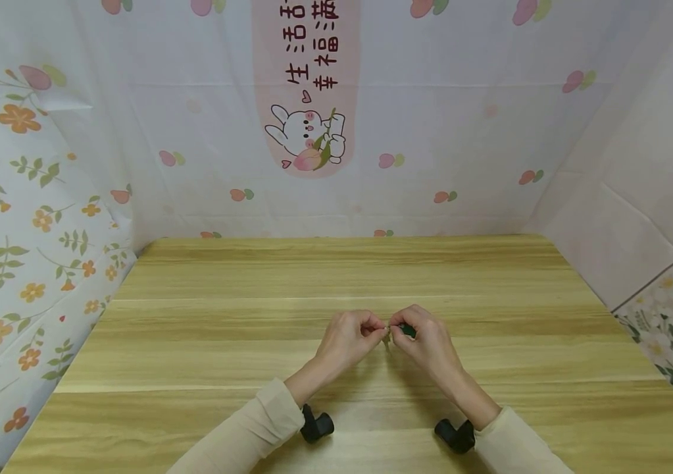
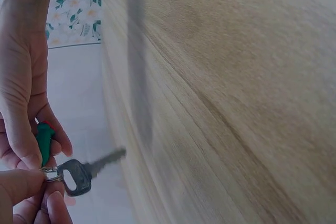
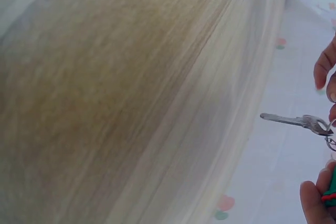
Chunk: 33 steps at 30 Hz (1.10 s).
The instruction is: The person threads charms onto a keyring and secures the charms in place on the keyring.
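Note:
Above the table, my left hand (image 1: 345,336) and right hand (image 1: 427,339) meet with fingertips almost touching. A small metal key ring (image 2: 52,176) is pinched between my left thumb and finger, with the right fingertips close against it. From that ring hangs one key (image 2: 79,177), its toothed blade pointing away from the fingers; the right wrist view shows the same key (image 3: 289,120) side on. My right hand holds a green keychain charm (image 2: 44,142) with red trim, partly covered by the fingers. How the charm joins the ring is hidden.
The wood-grain table (image 1: 224,283) spreads around both hands. Black wrist-worn mounts (image 1: 317,424) sit by the cuffs. A white printed cloth (image 1: 194,131) hangs behind the table, with flowered cloth (image 1: 28,263) along the left side.

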### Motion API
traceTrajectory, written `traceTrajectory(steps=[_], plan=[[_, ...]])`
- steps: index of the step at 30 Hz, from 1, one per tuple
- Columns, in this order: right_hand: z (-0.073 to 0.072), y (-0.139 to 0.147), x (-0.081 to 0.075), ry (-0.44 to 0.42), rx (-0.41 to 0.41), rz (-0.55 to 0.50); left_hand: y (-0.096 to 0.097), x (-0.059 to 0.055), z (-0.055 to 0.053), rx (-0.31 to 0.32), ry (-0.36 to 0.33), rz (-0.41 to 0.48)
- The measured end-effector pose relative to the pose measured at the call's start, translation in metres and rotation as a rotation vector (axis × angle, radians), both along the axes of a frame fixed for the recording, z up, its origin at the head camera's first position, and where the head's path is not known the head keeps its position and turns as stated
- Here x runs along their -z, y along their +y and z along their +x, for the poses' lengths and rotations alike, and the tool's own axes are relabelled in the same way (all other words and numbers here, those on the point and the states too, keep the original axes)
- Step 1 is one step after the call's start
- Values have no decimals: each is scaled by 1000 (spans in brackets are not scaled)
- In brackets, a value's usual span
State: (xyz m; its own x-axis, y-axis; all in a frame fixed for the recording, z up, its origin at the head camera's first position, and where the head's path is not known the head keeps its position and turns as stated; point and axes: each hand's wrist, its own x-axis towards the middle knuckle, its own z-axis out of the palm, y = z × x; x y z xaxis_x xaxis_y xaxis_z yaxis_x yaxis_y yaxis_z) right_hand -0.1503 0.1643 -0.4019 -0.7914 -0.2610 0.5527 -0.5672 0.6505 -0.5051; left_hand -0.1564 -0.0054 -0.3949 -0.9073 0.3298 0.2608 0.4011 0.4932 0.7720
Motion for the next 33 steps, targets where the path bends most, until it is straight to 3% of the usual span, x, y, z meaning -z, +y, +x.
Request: traceTrajectory(steps=[9,18,29,33], plan=[[-1,0,1,-26,24,-28,0,1,1,-21,9,3],[-1,3,-1,-91,41,-65,0,1,1,3,20,44],[0,2,-1,38,-25,-3,1,-1,2,3,-14,20],[1,1,0,45,-18,-1,1,-1,2,-2,-4,18]])
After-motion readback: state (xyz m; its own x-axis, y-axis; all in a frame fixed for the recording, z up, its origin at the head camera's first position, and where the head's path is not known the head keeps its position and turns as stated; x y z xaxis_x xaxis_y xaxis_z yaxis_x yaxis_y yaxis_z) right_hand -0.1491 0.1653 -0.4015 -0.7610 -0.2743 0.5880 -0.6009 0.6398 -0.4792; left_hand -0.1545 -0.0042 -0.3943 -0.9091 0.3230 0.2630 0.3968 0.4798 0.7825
